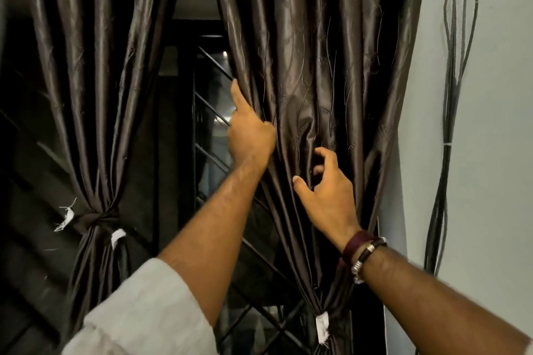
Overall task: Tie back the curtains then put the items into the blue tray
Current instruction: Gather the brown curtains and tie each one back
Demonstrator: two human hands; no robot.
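Satin-sheen brown cloth makes up the right curtain (317, 66), which hangs beside the window grille (213, 112) and is already cinched low down, where a white tag (322, 324) marks a tie. The left hand (251, 135) grips its inner edge next to the grille, index finger pointing up along the fold. The right hand (326, 190) hovers on the folds further from the grille, fingers loosely curled and thumb spread, pinching nothing that I can see. Across the grille, the left curtain (86, 95) sits knotted (98, 217). Risks: slippery fabric could slide from a one-handed gather, and a hard tug might loosen the low tie. No blue tray is in view. Cables (450, 124) hang on the wall beyond.
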